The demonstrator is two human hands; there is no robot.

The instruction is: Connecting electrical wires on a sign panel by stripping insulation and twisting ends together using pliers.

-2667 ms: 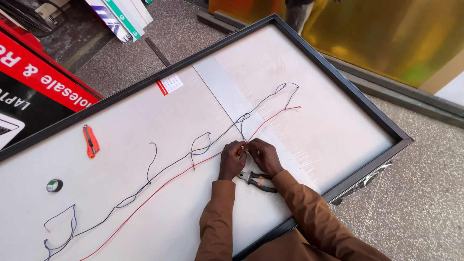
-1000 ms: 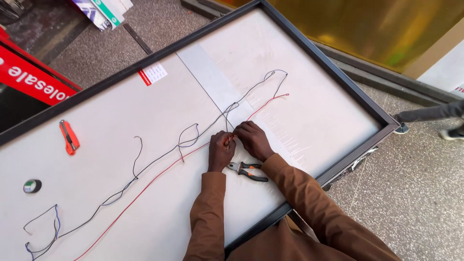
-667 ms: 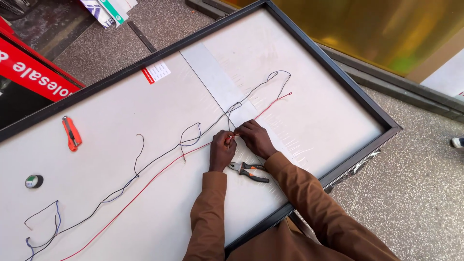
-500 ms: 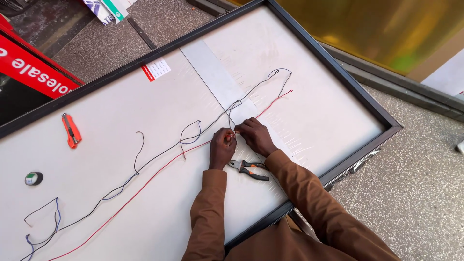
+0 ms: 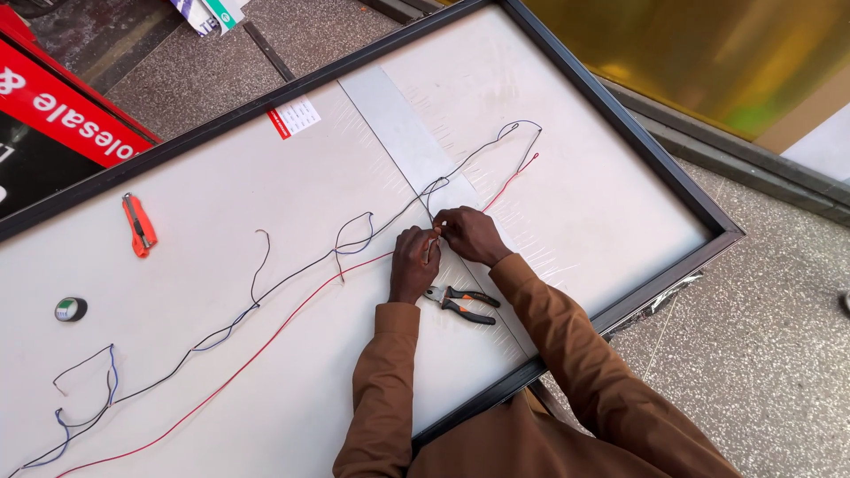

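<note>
On a white framed panel (image 5: 266, 221), both hands (image 5: 443, 243) pinch red wire (image 5: 292, 314).

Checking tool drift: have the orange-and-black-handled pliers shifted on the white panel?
No. The orange-and-black-handled pliers lie where they did, below the hands, right of the grey strip.

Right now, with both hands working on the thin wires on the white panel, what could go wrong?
1. Both hands, left hand and right hand, pinch the red wire at one spot; a strong pull might snap it.
2. The dark wire lies in loose loops beside it and could tangle.
3. The pliers lie right under the right forearm; a sleeve may push them across the white panel and perhaps scratch it.
</note>
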